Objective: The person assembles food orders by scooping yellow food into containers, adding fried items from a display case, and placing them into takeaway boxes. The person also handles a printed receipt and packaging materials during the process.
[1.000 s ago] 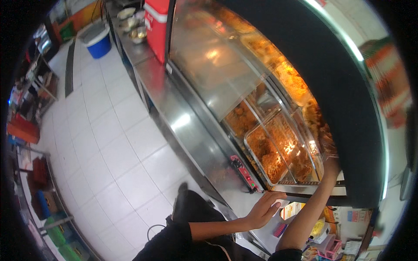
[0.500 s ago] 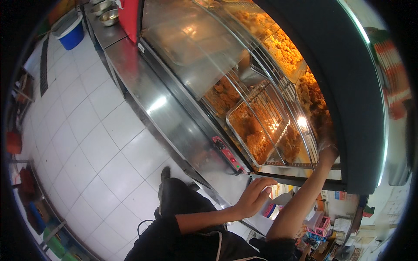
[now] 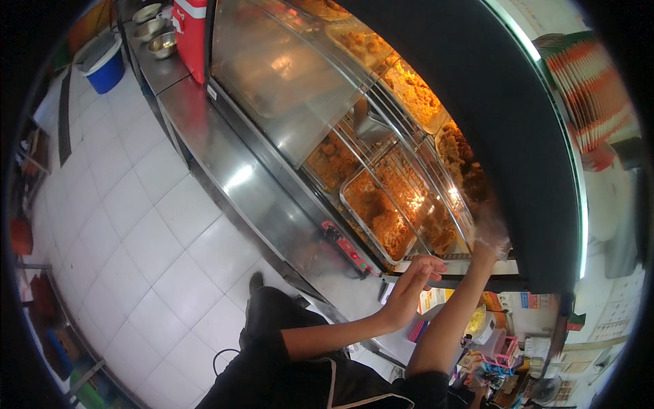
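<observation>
My right hand [image 3: 492, 235], in a clear plastic glove, reaches into the lit glass-and-metal warming cabinet under its dark top edge. It is beside dark brown fried food [image 3: 458, 153] on the upper rack; blur and shadow hide its fingers and anything in them. My bare left hand [image 3: 412, 281] hovers just outside the cabinet's near corner, fingers loosely bent, nothing visible in it. Below the wire rack [image 3: 402, 129], a metal tray [image 3: 347, 198] holds breaded fried pieces [image 3: 388, 198]. Lighter golden pieces [image 3: 412, 88] fill the upper tray farther back.
A steel counter ledge [image 3: 238, 170] runs along the cabinet, with a red control panel [image 3: 347, 249] at its near end. Metal bowls [image 3: 162, 45] and a red cooler box [image 3: 191, 41] stand far left. A blue bucket [image 3: 105, 76] sits on the tiled floor. A pink basket [image 3: 505, 351] is at lower right.
My right hand has shifted slightly left and nearer the cabinet opening, its glove more visible. My left hand has risen a little, its fingers closer to the right forearm. The whole view has shifted slightly.
</observation>
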Available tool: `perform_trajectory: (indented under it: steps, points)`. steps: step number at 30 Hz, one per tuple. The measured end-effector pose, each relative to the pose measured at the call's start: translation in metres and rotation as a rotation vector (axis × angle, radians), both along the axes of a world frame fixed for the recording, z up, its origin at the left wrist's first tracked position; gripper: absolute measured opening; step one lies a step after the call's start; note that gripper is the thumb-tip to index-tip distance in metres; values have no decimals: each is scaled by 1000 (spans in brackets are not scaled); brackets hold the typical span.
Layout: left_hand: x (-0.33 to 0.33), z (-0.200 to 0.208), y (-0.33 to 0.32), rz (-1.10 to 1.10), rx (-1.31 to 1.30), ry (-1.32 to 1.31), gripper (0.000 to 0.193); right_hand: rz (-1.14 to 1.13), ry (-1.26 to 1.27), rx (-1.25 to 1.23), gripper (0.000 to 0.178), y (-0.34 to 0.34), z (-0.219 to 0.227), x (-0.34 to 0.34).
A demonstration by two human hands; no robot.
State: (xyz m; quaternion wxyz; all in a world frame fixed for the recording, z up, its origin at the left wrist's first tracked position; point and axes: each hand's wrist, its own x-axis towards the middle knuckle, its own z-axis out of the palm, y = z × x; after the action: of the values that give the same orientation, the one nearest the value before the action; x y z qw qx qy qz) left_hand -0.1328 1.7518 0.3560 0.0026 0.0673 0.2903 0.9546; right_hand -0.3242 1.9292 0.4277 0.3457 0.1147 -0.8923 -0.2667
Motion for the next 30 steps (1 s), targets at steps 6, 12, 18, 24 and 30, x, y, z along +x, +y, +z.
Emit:
perform_trajectory:
  steps: [6, 12, 18, 24, 30]
  points:
    - [-25, 19, 1, -34, 137, -188, 56, 320, 28, -621, 23, -68, 22, 40]
    - [-62, 46, -7, -84, 375, -171, 49, 424, 68, -779, 29, -102, 35, 63]
    - [-66, 59, -10, -172, 448, -195, 46, 417, 299, -410, 35, -95, 33, 73]
    - [-66, 62, -18, -350, 492, -257, 55, 459, 184, -451, 36, -92, 30, 82]
    - [-69, 63, -26, -421, 491, -327, 50, 555, 263, -376, 28, -96, 37, 93]
